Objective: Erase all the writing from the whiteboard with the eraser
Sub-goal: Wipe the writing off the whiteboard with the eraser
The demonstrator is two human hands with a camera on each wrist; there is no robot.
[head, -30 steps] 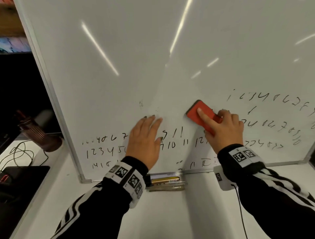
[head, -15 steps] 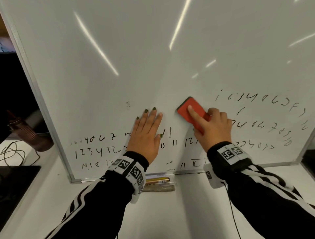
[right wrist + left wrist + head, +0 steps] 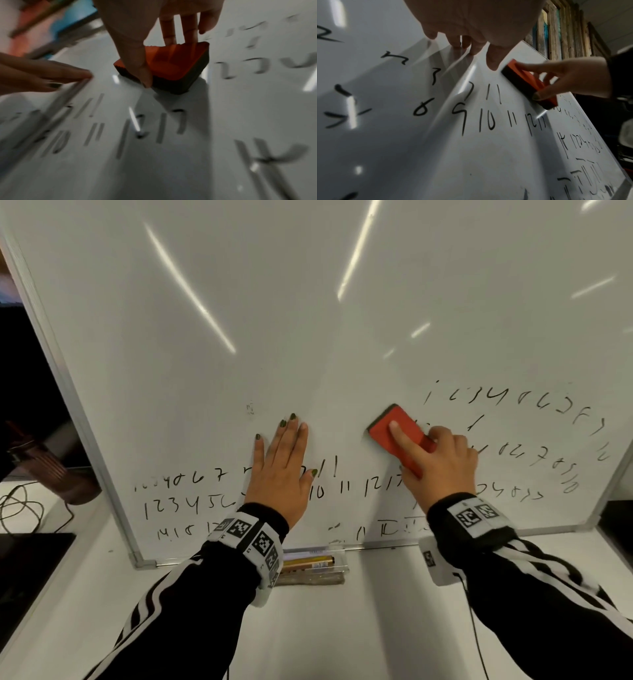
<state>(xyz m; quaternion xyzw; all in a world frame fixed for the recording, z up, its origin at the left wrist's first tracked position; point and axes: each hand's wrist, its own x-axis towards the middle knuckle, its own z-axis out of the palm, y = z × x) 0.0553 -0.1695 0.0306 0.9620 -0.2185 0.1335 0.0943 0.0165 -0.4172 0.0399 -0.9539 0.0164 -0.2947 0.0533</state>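
A large whiteboard (image 3: 308, 302) leans upright on a white table, its upper part wiped clean. Black handwritten numbers (image 3: 178, 505) fill the lower left, the lower middle (image 3: 373, 486) and the right side (image 3: 507, 402). My right hand (image 3: 438, 463) grips a red eraser (image 3: 399, 436) with a dark felt face and presses it flat on the board, forefinger along its back. The right wrist view shows the eraser (image 3: 173, 67) between thumb and fingers. My left hand (image 3: 284, 470) lies flat against the board, fingers straight, left of the eraser (image 3: 529, 83).
A clear holder with markers (image 3: 313, 565) sits at the board's bottom edge. A dark brown bottle (image 3: 44, 470) and a black cable (image 3: 20, 508) are on the table at left. A dark device (image 3: 24, 573) lies at the left edge.
The eraser has slid a short way along the board under my right hand. My left hand has stayed flat on the board. The camera view has shifted a little.
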